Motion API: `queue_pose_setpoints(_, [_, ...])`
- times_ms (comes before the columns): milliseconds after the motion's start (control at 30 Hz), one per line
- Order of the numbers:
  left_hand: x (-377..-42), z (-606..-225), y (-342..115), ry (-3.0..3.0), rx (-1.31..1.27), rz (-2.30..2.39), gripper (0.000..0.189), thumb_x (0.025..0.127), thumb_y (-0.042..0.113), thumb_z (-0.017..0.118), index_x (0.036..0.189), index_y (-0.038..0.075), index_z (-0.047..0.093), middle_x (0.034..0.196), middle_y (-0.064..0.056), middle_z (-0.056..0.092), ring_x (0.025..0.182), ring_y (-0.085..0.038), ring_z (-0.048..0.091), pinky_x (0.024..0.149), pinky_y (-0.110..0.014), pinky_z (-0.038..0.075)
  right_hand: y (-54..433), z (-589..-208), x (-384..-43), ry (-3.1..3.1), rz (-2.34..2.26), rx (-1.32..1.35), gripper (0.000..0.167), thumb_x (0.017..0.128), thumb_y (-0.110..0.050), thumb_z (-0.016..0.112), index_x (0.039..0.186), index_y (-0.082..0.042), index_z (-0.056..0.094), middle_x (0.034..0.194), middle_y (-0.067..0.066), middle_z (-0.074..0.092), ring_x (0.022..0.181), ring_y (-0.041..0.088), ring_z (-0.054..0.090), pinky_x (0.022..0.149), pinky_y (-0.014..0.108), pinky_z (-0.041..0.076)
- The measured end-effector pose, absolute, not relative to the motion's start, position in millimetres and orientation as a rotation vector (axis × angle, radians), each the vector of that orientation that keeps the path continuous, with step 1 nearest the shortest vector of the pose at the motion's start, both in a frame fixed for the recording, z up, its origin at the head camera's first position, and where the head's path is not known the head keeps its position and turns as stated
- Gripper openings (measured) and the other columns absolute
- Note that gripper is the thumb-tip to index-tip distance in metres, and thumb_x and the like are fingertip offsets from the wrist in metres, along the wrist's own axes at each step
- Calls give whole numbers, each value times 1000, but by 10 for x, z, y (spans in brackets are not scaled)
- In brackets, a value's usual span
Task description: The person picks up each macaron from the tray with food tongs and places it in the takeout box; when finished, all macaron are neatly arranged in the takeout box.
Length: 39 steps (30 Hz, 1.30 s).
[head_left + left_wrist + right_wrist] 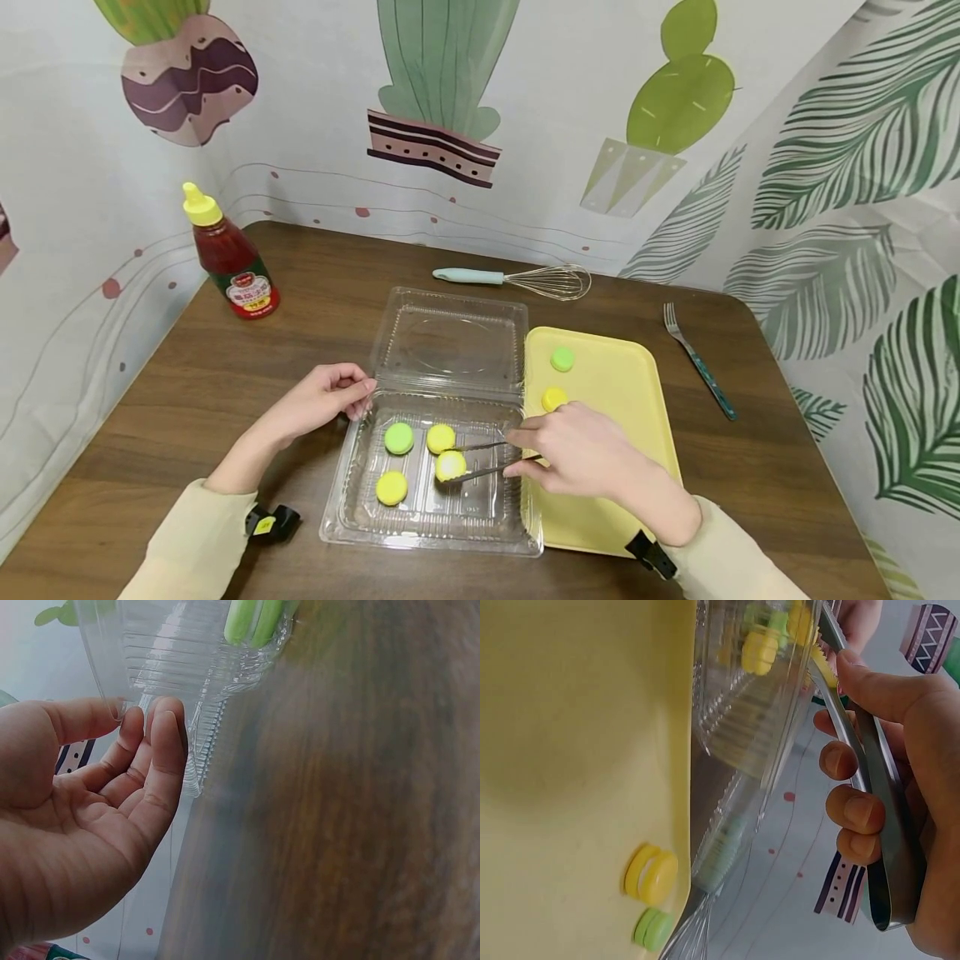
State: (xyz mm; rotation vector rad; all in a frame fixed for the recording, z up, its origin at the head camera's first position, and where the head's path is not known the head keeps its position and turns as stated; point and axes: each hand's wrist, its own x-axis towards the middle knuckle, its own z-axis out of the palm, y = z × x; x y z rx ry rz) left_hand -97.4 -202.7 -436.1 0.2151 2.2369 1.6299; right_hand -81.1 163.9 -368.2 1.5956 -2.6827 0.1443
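A: Where is the yellow macaron [450, 467] noted?
B: Lower centre, pinched by tongs [896, 847] within the outline of the clear container [431, 543]. Tongs gripped by right hand [573, 448]; container rim pinched by left hand [318, 404].
A: Writing?
B: Bottle [225, 250], upper left: label lettering too small to be read.
A: Surroundings?
B: Wood-grain table [322, 292]; cactus-printed cloth [300, 83] hung behind.

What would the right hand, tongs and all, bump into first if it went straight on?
Probably the near-left yellow macaron in the clear container, past the macaron held in the tongs. Height is unclear, so the hand might pass above it.
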Motion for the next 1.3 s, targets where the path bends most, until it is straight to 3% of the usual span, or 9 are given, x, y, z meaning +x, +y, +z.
queue_pose_setpoints(200, [-975, -4362, -2027, 2232, 214, 1637, 24, 102, 17, 59, 97, -6, 62, 79, -10, 63, 70, -19, 60, 66, -32, 53, 1541, -3715, -795, -2720, 103, 1632, 37, 92, -49, 67, 105, -16, 77, 93, -7, 74, 57, -1, 56, 47, 17, 37])
queue_pose_setpoints(433, [-978, -4366, -2022, 2230, 215, 1642, 24, 102, 18, 59, 96, -6, 62, 78, -10, 63, 69, -18, 60, 64, -31, 52, 1483, -3778, -789, -2710, 73, 1669, 38, 92, -51, 66, 109, -18, 76, 93, -8, 74, 49, -6, 41, 50, 16, 35])
queue_pose_setpoints(667, [-977, -4370, -2024, 2231, 216, 1639, 26, 102, 19, 59, 96, -6, 62, 78, -10, 63, 68, -18, 59, 63, -31, 52, 1447, -3807, -769, -2702, -3, 1690, 39, 92, -52, 65, 111, -19, 75, 95, -6, 74, 53, -5, 46, 49, 11, 33])
queue_pose_setpoints(1300, [-979, -4376, -2025, 2226, 223, 1646, 26, 102, 19, 60, 95, -7, 62, 77, -10, 62, 68, -17, 59, 64, -31, 52, 1424, -3888, -766, -2688, -53, 1696, 38, 91, -54, 66, 107, -20, 75, 86, -8, 73, 49, -5, 38, 45, 10, 28])
